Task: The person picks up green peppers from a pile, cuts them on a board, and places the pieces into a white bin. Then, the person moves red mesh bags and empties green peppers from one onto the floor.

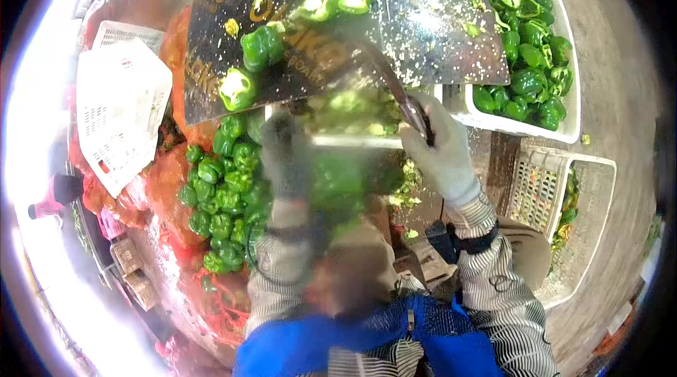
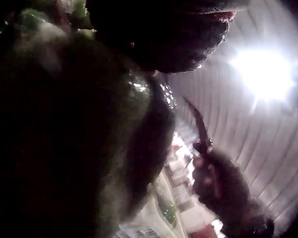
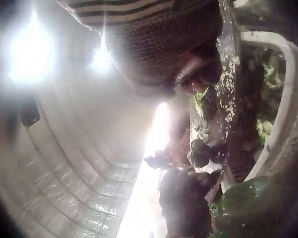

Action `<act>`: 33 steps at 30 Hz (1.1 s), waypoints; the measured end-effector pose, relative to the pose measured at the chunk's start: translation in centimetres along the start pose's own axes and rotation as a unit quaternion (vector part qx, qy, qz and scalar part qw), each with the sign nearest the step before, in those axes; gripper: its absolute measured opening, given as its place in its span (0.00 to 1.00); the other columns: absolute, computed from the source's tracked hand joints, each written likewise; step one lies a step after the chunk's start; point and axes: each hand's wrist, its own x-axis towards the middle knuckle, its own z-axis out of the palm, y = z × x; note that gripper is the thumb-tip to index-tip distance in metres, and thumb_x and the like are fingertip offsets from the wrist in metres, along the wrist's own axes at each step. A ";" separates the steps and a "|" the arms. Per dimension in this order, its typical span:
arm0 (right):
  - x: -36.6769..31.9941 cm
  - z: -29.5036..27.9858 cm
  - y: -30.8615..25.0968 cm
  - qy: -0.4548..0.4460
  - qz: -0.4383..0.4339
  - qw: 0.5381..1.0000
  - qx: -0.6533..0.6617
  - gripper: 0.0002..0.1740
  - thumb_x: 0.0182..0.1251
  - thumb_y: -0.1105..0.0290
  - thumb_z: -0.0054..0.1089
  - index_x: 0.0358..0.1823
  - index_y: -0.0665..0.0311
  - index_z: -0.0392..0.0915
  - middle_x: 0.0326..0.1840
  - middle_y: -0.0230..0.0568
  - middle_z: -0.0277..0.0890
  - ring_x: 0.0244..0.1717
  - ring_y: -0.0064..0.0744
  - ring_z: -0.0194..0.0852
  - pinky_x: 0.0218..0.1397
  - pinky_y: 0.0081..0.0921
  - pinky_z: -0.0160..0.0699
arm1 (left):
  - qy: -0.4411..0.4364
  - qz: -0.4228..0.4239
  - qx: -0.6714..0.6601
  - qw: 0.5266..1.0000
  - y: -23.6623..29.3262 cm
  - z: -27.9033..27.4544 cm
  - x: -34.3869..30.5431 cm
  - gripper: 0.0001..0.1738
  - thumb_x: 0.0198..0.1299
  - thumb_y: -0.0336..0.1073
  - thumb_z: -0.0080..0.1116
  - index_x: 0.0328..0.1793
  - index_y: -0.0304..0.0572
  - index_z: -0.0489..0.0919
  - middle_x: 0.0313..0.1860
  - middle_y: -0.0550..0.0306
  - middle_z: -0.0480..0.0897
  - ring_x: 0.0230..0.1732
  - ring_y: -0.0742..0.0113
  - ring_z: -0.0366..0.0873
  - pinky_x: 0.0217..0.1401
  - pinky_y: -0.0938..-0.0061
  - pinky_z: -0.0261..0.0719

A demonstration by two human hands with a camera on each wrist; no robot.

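My right hand (image 1: 441, 148), in a pale glove, grips a knife (image 1: 416, 117) by its dark handle, with the blade angled up over the board's front edge. Blurred by motion, my gloved left hand (image 1: 285, 158) is low in front of the board, beside a large green smear in the head view. A green bell pepper (image 2: 134, 106) fills much of the left wrist view, close against the dark glove (image 2: 164, 42), which holds it. On the dark board (image 1: 310, 84) lie a whole pepper (image 1: 261, 49) and several cut ones, including a pale-faced half (image 1: 238, 89).
White crates hold green peppers (image 1: 532, 59) at the far right and scraps below the board. Another crate (image 1: 592, 236) is at lower right. Whole peppers (image 1: 226, 197) are heaped at left by red net sacks (image 1: 169, 186). Seeds (image 1: 451, 38) litter the board. White baskets (image 1: 120, 105) lie farther left.
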 end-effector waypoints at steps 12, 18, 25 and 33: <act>-1.1 3.8 5.8 0.015 0.044 0.995 0.085 0.26 0.66 0.64 0.63 0.61 0.69 0.70 0.45 0.49 0.82 0.41 0.34 0.83 0.46 0.32 0.83 | -0.231 -0.005 0.245 0.942 -7.8 -0.3 -10.7 0.18 0.62 0.35 0.61 0.57 0.41 0.78 0.47 0.50 0.84 0.47 0.55 0.82 0.52 0.62 0.80; -4.2 2.8 6.3 0.041 0.071 0.996 -0.026 0.22 0.63 0.71 0.62 0.59 0.64 0.74 0.28 0.29 0.67 0.25 0.17 0.62 0.28 0.21 0.66 | -0.511 0.075 0.229 0.825 -9.0 4.6 -13.6 0.25 0.63 0.51 0.59 0.60 0.44 0.78 0.54 0.47 0.82 0.51 0.52 0.82 0.54 0.62 0.80; -8.8 -0.4 9.6 0.157 0.064 0.985 -0.035 0.22 0.64 0.71 0.63 0.58 0.67 0.73 0.31 0.28 0.72 0.28 0.18 0.66 0.32 0.20 0.71 | -0.502 0.029 0.130 0.855 -13.4 7.6 -15.8 0.22 0.62 0.46 0.62 0.60 0.49 0.79 0.52 0.49 0.84 0.50 0.55 0.83 0.53 0.62 0.80; -21.2 2.0 23.6 0.226 0.397 0.885 0.093 0.16 0.65 0.68 0.62 0.51 0.63 0.71 0.37 0.31 0.74 0.34 0.19 0.70 0.35 0.19 0.71 | -0.667 0.001 0.178 0.723 -16.8 15.0 -14.7 0.33 0.62 0.60 0.55 0.64 0.43 0.77 0.51 0.43 0.83 0.53 0.53 0.82 0.60 0.63 0.77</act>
